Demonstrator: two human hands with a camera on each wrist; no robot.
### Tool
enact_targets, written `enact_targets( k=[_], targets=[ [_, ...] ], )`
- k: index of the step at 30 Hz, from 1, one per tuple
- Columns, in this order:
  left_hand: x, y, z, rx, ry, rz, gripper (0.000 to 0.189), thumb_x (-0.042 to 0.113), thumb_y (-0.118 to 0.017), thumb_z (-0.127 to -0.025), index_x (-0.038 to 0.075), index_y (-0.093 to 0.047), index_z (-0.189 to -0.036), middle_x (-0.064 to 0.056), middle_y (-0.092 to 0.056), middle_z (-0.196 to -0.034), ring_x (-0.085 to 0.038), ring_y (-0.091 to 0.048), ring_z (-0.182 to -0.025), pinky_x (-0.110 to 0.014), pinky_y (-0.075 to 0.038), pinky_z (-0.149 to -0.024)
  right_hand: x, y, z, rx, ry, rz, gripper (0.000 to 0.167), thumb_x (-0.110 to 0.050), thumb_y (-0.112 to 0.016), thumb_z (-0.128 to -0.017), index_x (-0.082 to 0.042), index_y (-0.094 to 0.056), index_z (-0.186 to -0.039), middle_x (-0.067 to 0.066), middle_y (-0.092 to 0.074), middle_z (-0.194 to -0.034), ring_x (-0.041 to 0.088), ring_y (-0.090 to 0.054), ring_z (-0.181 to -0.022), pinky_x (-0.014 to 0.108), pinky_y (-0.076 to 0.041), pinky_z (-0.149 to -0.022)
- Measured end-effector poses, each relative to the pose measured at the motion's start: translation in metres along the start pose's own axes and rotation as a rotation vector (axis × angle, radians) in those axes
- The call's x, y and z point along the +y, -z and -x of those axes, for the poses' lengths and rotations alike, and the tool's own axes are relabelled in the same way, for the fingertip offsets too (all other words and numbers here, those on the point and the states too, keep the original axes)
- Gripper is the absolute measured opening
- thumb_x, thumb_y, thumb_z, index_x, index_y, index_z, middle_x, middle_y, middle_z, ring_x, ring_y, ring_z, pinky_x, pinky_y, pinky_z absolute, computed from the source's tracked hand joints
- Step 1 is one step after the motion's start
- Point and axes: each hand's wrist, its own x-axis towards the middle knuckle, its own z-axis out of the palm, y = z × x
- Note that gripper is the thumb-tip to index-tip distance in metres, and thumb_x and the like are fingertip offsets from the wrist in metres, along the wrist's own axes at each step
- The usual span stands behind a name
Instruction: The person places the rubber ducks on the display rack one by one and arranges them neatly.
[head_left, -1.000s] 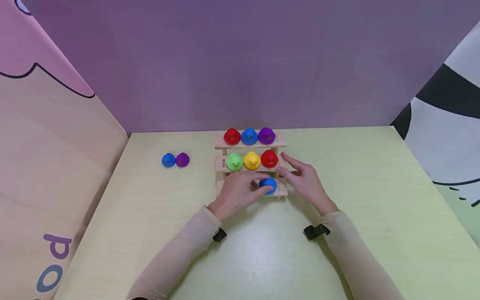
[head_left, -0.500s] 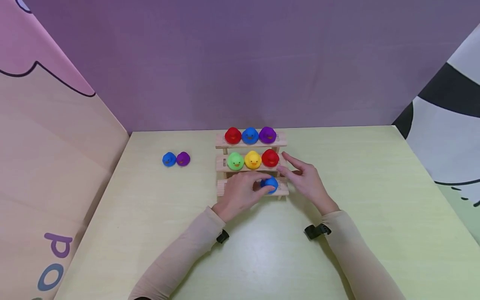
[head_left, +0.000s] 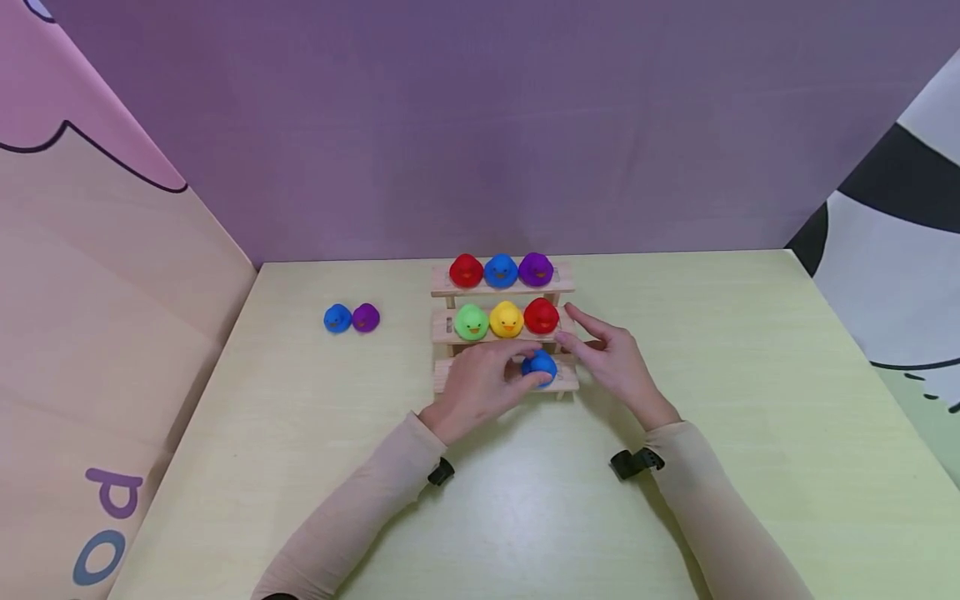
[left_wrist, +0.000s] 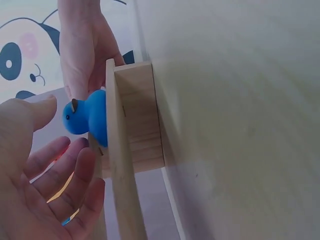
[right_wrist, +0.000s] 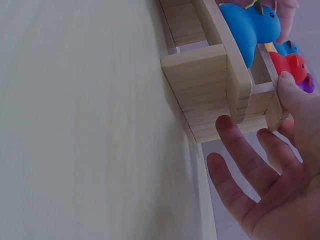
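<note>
In the head view, a three-step wooden stand (head_left: 446,379) holds rubber ducks. At the right end of its lowest step sits a blue duck (head_left: 542,365). My left hand (head_left: 480,379) reaches round this duck with thumb and fingers spread; in the left wrist view, a gap shows between the thumb (left_wrist: 47,111) and the duck's head. My right hand (head_left: 615,367) holds the right end of the middle step, thumb at its front edge and index finger behind. The right wrist view shows its other fingers (right_wrist: 250,160) extended loosely beside the stand.
Green (head_left: 472,322), yellow (head_left: 506,319) and red (head_left: 541,316) ducks line the middle step. Red (head_left: 467,271), blue (head_left: 501,271) and purple (head_left: 536,269) ones fill the top. A smaller-looking blue duck (head_left: 337,318) and purple duck (head_left: 366,317) lie on the table at left.
Slightly more of the blue duck shows between my left thumb and fingers. The right hand stays at the stand's end, and the other ducks keep their places.
</note>
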Motion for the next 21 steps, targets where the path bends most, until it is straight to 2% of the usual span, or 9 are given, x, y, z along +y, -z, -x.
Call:
enact_targets(
  k=[3, 9, 14, 21],
  targets=[
    [0.0, 0.005, 0.003, 0.004, -0.003, 0.01, 0.045, 0.038, -0.082, -0.095, 0.018, -0.075, -0.134, 0.006, -0.08, -0.119, -0.007, -0.064, -0.084, -0.017, -0.052, -0.072, -0.001, 0.0, 0.0, 0.0, 0.001, 0.0, 0.066, -0.044, -0.069, -0.104, -0.017, -0.049, -0.16, 0.016, -0.048, -0.164, 0.043, -0.075, -0.114, 0.021, -0.06, -0.073],
    [-0.006, 0.021, 0.014, 0.018, 0.002, 0.055, 0.034, 0.031, -0.081, -0.097, 0.015, -0.078, -0.127, 0.001, -0.081, -0.115, -0.01, -0.072, -0.088, -0.021, -0.058, -0.076, -0.003, -0.001, 0.0, 0.002, -0.006, 0.012, 0.065, -0.045, -0.069, -0.104, -0.019, -0.05, -0.16, 0.015, -0.049, -0.164, 0.042, -0.076, -0.114, 0.022, -0.061, -0.072],
    [-0.014, 0.034, 0.022, 0.016, 0.045, 0.052, 0.03, 0.029, -0.079, -0.098, 0.016, -0.079, -0.125, 0.002, -0.082, -0.115, -0.012, -0.073, -0.087, -0.027, -0.058, -0.078, -0.004, -0.001, -0.001, 0.004, -0.01, 0.013, 0.065, -0.046, -0.07, -0.103, -0.02, -0.05, -0.16, 0.014, -0.05, -0.164, 0.042, -0.076, -0.113, 0.023, -0.06, -0.07],
    [-0.034, 0.047, 0.034, 0.014, 0.1, 0.014, 0.029, 0.029, -0.079, -0.098, 0.016, -0.08, -0.124, 0.003, -0.081, -0.109, -0.011, -0.07, -0.085, -0.03, -0.057, -0.078, -0.004, 0.0, 0.0, 0.002, -0.005, 0.015, 0.065, -0.043, -0.07, -0.104, -0.018, -0.05, -0.16, 0.014, -0.049, -0.165, 0.043, -0.075, -0.113, 0.023, -0.06, -0.071]
  ],
)
